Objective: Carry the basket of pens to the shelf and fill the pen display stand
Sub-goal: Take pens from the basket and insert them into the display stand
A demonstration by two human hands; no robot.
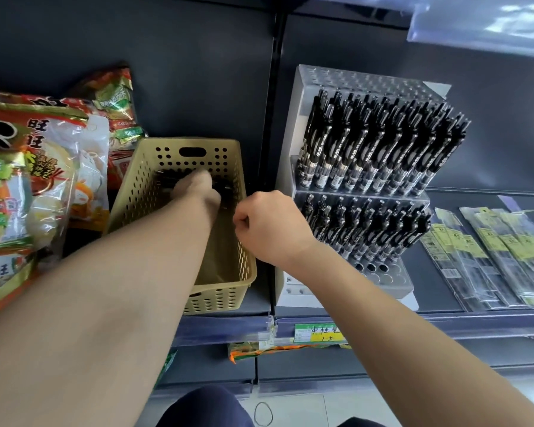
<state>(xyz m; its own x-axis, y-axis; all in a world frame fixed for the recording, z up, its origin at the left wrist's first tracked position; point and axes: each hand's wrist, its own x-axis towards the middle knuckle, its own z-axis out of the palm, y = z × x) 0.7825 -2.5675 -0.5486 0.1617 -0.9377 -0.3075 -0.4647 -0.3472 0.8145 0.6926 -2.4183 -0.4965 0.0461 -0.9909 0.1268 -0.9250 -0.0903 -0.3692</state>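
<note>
The basket [219, 298] stands on the shelf [432, 291] at its front edge, just left of the upright that divides the bays, with snack bags [43, 167] crowding its left side. The loose pens [167, 180] that remain are a dark heap against the basket's far end wall; the near half of its floor looks bare. They seem to lie crosswise to the basket's long axis, though blur keeps this from being certain.

The left hand [202, 189] is the nearer one: it is reached deep into the basket and sits on top of that heap. Its fingers are hidden behind the knuckles and smeared by motion, so whether they are around any pens cannot be told. The right hand [269, 223] hangs above the gap between the basket's right rim and the pen display stand [392, 282], its fingers curled into a loose fist with no pen showing.

The stand's upper two tiers are packed with upright black pens [383, 143]; the empty holes [371, 267] are on the lowest tier, toward the shelf's front edge, right of and below the right hand. So the likely move runs rightward from the basket's far end to those front holes, turning each pen from lying to upright. Flat packets [490, 251] lie further right
</note>
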